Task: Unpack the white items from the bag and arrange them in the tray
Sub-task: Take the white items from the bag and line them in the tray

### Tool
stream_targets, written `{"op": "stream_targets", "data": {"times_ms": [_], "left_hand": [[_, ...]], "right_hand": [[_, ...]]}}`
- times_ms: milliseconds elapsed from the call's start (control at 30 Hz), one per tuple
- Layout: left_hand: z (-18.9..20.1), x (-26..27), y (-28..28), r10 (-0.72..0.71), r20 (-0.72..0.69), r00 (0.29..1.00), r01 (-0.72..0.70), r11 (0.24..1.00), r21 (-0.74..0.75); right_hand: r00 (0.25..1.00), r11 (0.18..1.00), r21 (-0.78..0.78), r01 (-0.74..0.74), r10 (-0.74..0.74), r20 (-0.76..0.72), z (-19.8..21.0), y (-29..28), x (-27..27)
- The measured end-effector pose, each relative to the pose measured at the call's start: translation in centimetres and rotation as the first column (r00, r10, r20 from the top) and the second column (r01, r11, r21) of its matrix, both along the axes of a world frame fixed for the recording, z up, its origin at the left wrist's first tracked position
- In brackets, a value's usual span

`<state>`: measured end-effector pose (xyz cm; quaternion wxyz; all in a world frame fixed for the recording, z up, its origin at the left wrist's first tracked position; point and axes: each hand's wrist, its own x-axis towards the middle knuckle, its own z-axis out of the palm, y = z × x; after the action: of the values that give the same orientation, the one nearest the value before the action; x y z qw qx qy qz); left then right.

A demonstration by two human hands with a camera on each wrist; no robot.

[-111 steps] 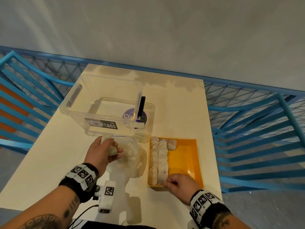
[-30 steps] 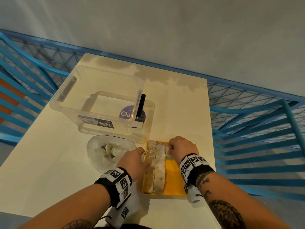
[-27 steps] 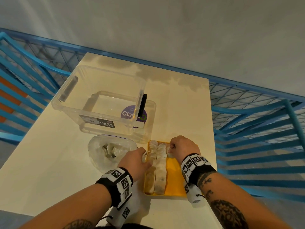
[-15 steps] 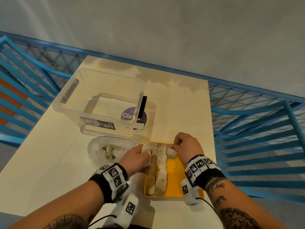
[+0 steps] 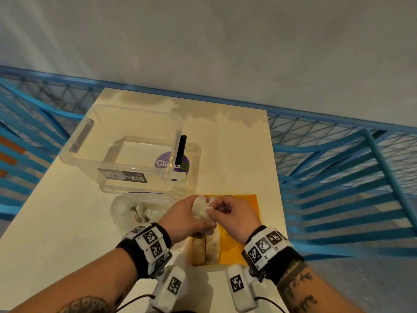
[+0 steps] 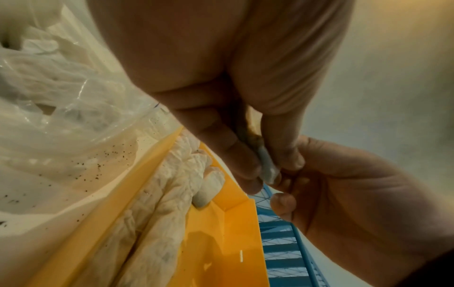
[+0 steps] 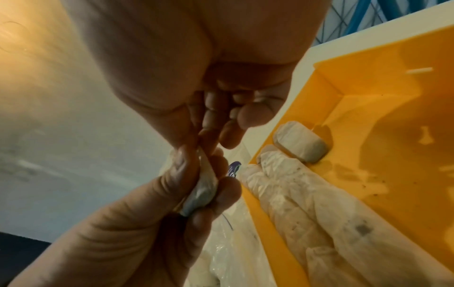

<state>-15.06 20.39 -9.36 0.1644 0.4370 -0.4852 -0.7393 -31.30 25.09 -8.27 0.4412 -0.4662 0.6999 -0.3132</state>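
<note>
Left hand: the left hand [image 5: 185, 219] pinches a small soft white wrapped item [image 5: 201, 208] above the yellow plastic tray [image 5: 246, 205].
Right hand: the right hand [image 5: 234, 216] nips its other end.
Risk: it may slip and fall on the cream desk [image 5: 56, 224].
Tray: crinkly white rolls [image 7: 302, 203] lie in rows along its left wall.
Bag: the thin clear plastic bag [image 5: 135, 206], near the desk's front edge, holds more.

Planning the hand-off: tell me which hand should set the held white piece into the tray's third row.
Right, probably. The right hand already pinches the white piece alongside the left hand and sits over the yellow tray's bare side.
</note>
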Motion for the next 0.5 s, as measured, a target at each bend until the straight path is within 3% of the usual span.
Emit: {"op": "stream_targets", "data": {"times_ms": [167,300,400,500], "left_hand": [[-0.1,0.0,0.3,0.052,0.036,0.998,-0.051,0.998,-0.027],[-0.5,0.1,0.3,-0.016,0.127,0.992,0.024,0.998,-0.061],[-0.8,0.2,0.3,-0.020,0.216,0.976,0.046,0.992,-0.117],[-1.6,0.9,0.1,0.065,0.381,0.922,0.029,0.971,-0.236]], "right_hand": [[0.998,0.997,-0.028,0.069,-0.069,-0.012,-0.1,0.7,-1.0],[1.000,0.999,-0.043,-0.006,0.005,-0.011,-0.4,1.6,-1.0],[0.988,0.999,-0.014,-0.046,0.044,-0.147,-1.0,1.7,-1.7],[0.945,0.994,0.081,-0.077,0.099,-0.312,-1.7,1.3,-3.3]]}}
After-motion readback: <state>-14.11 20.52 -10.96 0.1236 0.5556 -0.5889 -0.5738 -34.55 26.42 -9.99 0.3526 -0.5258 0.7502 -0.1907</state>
